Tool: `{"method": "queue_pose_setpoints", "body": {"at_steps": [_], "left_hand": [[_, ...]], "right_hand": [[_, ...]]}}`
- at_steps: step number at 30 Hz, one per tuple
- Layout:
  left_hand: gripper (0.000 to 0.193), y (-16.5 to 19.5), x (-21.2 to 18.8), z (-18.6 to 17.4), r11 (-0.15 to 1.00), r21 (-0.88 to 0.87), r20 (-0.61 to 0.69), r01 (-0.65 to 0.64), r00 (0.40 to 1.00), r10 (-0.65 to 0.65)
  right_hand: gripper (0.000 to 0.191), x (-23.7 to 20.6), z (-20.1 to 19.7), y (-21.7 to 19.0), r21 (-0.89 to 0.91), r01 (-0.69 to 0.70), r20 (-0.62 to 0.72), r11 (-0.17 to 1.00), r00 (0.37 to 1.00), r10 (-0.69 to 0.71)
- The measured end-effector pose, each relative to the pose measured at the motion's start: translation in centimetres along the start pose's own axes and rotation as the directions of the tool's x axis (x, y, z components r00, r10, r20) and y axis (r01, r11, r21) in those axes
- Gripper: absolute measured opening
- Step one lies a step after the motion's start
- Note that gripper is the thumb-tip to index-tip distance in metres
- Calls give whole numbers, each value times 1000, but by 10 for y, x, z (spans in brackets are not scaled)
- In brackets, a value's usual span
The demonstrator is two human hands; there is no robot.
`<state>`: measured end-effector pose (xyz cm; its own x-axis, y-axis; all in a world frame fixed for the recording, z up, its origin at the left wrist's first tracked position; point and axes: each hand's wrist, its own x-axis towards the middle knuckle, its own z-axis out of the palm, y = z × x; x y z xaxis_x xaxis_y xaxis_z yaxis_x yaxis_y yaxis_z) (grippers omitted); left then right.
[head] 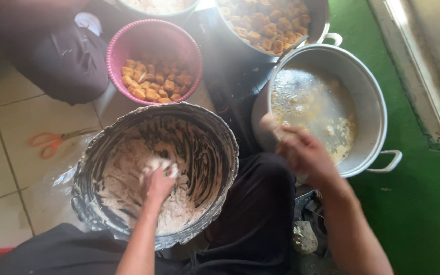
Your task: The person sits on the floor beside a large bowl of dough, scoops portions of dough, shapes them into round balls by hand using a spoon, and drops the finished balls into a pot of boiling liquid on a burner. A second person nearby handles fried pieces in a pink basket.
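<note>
My left hand (pixel 158 182) is down in a large dark bowl (pixel 220 133) smeared with pale dough, its fingers closed in a lump of the dough (pixel 123 183). My right hand (pixel 301 153) is blurred at the near rim of a big metal pot (pixel 373 97) holding cloudy oily liquid; it seems to pinch a small pale piece between its fingertips. A pink basket (pixel 128 40) of golden fried cubes stands just beyond the dough bowl.
Another metal pot (pixel 319 20) full of fried cubes is at the top. Orange-handled scissors (pixel 52 141) lie on the tiled floor at left. A person in dark clothes (pixel 62 56) sits at top left. Green floor (pixel 423 203) runs along the right.
</note>
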<state>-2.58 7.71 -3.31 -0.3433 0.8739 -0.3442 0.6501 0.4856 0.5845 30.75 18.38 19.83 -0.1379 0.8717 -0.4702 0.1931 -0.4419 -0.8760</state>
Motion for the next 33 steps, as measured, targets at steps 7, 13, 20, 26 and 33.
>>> {"method": "queue_pose_setpoints", "body": {"at_steps": [7,13,20,26,33], "left_hand": [[37,-60,-28,49,992,-43,563,121,823,-76],[36,-38,-46,40,997,75,672,-38,741,-22],[26,-39,-38,45,969,-232,329,85,944,-4],[31,-36,-34,46,895,-438,165,87,986,-15],[17,2,-26,20,463,-865,-117,-194,975,189]], "right_hand": [[41,90,-123,28,-569,-140,-470,810,864,-181],[42,112,-129,44,-860,-313,-439,403,857,-269],[56,102,-117,41,-817,-371,-499,441,838,-220],[53,97,-115,37,-796,-405,-537,450,815,-218],[36,45,-42,-9,-794,-52,-414,605,776,-477]]}}
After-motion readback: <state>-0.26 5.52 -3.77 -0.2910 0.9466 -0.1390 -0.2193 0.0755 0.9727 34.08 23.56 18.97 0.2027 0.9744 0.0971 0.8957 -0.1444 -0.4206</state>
